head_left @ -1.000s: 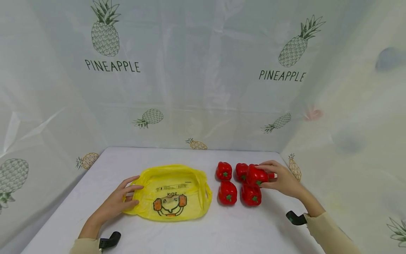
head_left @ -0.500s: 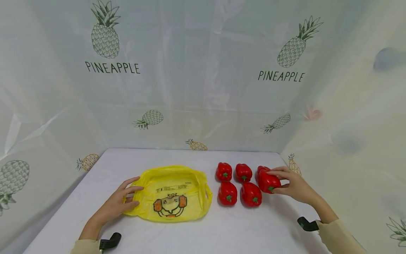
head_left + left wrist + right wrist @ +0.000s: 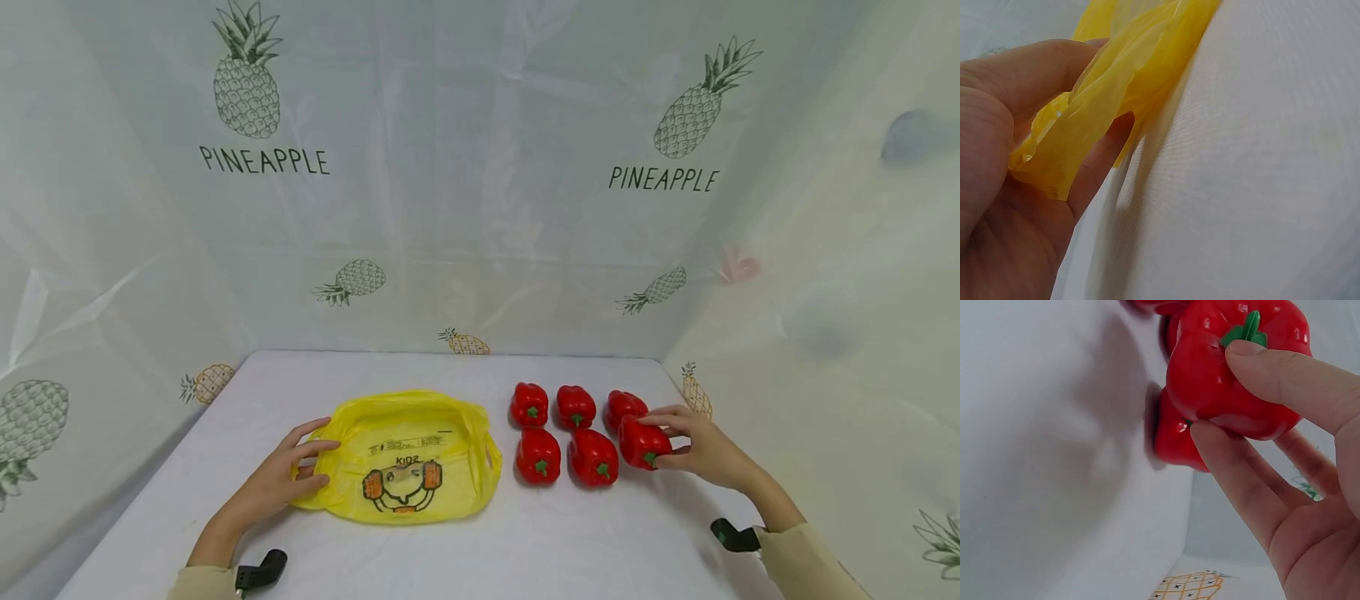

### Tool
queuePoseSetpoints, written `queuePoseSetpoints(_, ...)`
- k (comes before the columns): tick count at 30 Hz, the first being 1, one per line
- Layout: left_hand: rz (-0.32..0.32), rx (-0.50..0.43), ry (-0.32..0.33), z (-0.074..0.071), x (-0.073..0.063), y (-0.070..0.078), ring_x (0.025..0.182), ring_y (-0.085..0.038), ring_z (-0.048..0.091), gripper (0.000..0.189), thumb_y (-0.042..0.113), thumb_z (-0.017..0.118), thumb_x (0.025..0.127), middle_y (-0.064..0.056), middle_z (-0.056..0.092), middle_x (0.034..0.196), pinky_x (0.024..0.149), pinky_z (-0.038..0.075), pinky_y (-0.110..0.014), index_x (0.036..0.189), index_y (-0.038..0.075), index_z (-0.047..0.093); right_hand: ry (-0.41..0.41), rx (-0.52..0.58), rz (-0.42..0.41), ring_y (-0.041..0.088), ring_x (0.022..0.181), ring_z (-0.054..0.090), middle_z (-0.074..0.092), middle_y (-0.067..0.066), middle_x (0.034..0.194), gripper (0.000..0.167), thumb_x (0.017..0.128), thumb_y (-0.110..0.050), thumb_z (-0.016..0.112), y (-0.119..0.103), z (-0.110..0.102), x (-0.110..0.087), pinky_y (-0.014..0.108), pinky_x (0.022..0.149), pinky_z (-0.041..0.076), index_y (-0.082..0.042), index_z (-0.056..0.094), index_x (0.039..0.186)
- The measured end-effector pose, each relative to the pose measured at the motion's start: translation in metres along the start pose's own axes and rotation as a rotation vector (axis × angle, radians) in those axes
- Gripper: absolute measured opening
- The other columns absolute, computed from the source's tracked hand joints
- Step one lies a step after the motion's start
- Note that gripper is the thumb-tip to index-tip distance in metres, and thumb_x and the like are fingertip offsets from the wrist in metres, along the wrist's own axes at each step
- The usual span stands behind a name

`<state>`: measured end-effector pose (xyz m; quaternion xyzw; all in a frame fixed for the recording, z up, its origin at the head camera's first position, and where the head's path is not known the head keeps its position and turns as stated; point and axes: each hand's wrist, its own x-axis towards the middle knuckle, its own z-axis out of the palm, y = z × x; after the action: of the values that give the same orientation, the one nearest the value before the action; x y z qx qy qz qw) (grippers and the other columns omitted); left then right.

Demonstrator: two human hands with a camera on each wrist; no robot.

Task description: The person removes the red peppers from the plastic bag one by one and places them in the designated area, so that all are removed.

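Note:
A yellow plastic bag (image 3: 408,446) with a printed cartoon figure lies spread on the white table, left of the middle. My left hand (image 3: 273,479) is at its left end; thin bag film (image 3: 1094,119) passes between thumb and fingers in the left wrist view. On the right, my right hand (image 3: 708,454) grips a glossy red bell pepper (image 3: 642,442) with a green stem. Thumb and fingertips hold it from the side, and a shadow falls on the cloth beside it. Just behind it sits another red pepper (image 3: 624,405), partly covered.
Several more red peppers stand in two rows between the bag and my right hand, among them a front one (image 3: 537,457) and a back one (image 3: 576,407). White pineapple-printed sheeting (image 3: 480,208) hangs behind and at both sides of the table (image 3: 480,550).
My right hand has carried the red bell pepper rightward and lower, to the right end of the front row. The back-right pepper has come into view. The left hand and bag stay put.

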<state>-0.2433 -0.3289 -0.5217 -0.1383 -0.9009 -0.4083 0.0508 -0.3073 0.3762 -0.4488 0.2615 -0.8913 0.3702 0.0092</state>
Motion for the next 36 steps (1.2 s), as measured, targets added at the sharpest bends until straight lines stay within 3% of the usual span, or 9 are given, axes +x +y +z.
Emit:
queuePoseSetpoints(10, 0.014, 0.010, -0.001, -0.001, -0.001, 0.000, 0.149, -0.044, 0.039, 0.046, 0.022, 0.084, 0.093, -0.008, 0.029, 0.171, 0.107, 0.054, -0.057, 0.137, 0.018, 0.070, -0.037, 0.019, 0.039, 0.046, 0.122, 0.060, 0.055, 0.019, 0.142, 0.058, 0.087, -0.013, 0.088, 0.006, 0.002, -0.007, 0.032, 0.084, 0.067, -0.016, 0.066, 0.141)
queuePoseSetpoints(36, -0.026, -0.011, 0.000, 0.000, 0.001, 0.002, 0.149, -0.045, 0.039, 0.046, 0.021, 0.084, 0.093, -0.007, 0.028, 0.172, 0.109, 0.052, -0.059, 0.136, 0.019, 0.071, -0.080, 0.004, 0.047, 0.053, 0.122, 0.059, 0.052, 0.027, 0.146, 0.060, 0.088, -0.012, 0.087, 0.021, 0.009, -0.012, 0.036, 0.084, 0.067, -0.011, 0.063, 0.143)
